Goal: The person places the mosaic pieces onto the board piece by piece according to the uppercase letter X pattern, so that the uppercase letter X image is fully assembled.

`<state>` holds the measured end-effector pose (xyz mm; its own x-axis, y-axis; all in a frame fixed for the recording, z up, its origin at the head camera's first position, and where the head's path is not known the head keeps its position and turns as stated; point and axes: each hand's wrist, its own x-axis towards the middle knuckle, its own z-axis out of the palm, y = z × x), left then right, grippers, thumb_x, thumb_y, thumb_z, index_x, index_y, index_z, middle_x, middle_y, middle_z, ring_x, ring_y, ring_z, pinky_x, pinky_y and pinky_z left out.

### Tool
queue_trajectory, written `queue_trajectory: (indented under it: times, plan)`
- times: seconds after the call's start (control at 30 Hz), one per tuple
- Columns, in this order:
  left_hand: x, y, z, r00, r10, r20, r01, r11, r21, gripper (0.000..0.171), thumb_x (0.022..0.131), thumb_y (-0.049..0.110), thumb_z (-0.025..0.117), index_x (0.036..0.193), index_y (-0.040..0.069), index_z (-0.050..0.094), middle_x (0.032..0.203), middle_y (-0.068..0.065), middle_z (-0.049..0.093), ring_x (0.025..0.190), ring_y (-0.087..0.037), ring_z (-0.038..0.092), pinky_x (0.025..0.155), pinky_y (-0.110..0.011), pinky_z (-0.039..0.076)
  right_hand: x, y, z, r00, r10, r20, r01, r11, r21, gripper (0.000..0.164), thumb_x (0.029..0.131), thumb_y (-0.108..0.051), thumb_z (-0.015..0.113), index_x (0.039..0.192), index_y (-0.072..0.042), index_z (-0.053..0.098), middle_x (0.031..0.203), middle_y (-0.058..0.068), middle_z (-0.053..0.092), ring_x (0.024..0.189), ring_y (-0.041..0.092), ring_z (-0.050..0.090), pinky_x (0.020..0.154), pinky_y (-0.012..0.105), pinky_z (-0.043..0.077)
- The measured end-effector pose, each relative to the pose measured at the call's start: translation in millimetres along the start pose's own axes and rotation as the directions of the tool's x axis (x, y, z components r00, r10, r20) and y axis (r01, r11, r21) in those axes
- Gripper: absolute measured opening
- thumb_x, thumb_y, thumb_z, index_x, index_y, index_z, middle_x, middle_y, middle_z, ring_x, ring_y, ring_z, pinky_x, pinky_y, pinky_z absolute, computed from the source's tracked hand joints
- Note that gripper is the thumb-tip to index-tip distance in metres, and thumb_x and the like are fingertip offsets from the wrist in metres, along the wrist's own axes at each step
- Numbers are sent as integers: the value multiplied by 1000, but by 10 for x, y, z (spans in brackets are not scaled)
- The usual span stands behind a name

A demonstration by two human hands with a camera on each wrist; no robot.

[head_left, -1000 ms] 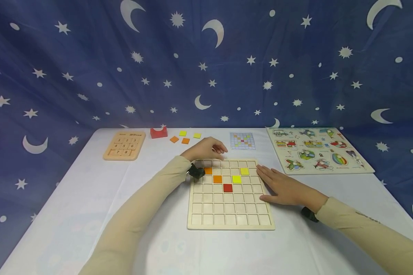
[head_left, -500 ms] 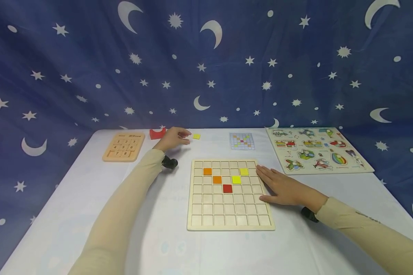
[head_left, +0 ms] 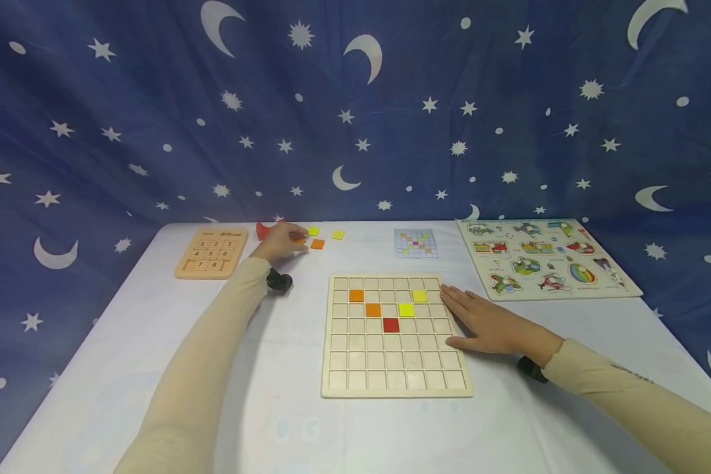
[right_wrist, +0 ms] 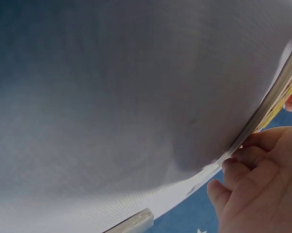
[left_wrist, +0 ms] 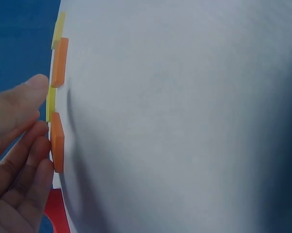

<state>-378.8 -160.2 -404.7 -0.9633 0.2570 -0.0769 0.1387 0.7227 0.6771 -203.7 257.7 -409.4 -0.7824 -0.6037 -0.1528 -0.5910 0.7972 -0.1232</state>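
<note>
In the head view my left hand (head_left: 280,241) is at the back left, beside a few loose square tiles. Thumb and fingers stand apart around an orange tile (head_left: 299,241), which the hand partly covers; nothing is gripped. A second orange tile (head_left: 317,244) and two yellow ones lie just right of it, one being the yellow tile (head_left: 338,234). A red arched block (head_left: 263,231) sits behind the hand, partly hidden. My right hand (head_left: 488,322) rests with its fingers extended on the right edge of a wooden grid board (head_left: 395,380). Orange, yellow and one red tile (head_left: 391,325) lie in its cells.
A printed pattern card (head_left: 415,243) lies behind the board. To the left is a wooden number puzzle (head_left: 212,254); a picture puzzle board (head_left: 548,260) lies at the back right. A starry blue curtain (head_left: 355,112) hangs behind the white table (head_left: 124,342).
From above the board's back edge, my left hand has moved left to the loose tiles, then slightly farther left, uncovering some of them. My right hand has stayed on the board's edge.
</note>
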Motion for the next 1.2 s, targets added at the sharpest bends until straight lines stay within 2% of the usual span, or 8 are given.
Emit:
queue_trajectory:
  times: [0.27,0.77,0.93,1.2]
  plan:
    - [-31,-10,-17,1000,-2,-8,2,999,33,43,83,6,69,124,0,58,128,-19,58,120,-31,53,105,-41,41,10,4,-4,1000,17,19,-17,1000,11,91,88,-65,44,150,-5,15,158,13,13,145,31,19,115,49,23]
    - [-64,-35,-41,999,-12,-34,13,1000,22,41,83,5,68,123,1,60,128,-18,59,119,-30,53,104,-42,41,24,-12,-18,999,27,32,-28,999,26,91,88,-65,45,151,-5,14,158,13,12,145,31,18,115,50,22]
    - [-67,-47,-16,1000,8,-27,-8,1000,14,39,80,3,69,119,1,63,125,-17,60,115,-30,55,101,-42,43,18,-14,-10,999,27,29,-28,999,22,92,88,-66,43,150,-5,15,158,14,13,144,32,19,114,51,23]
    - [-122,-64,61,996,89,6,-89,996,-19,34,78,-2,71,111,0,67,118,-18,64,104,-29,58,94,-41,47,-1,-14,-10,1000,22,20,-22,1000,14,91,89,-65,42,150,-3,16,158,15,14,144,33,20,114,51,23]
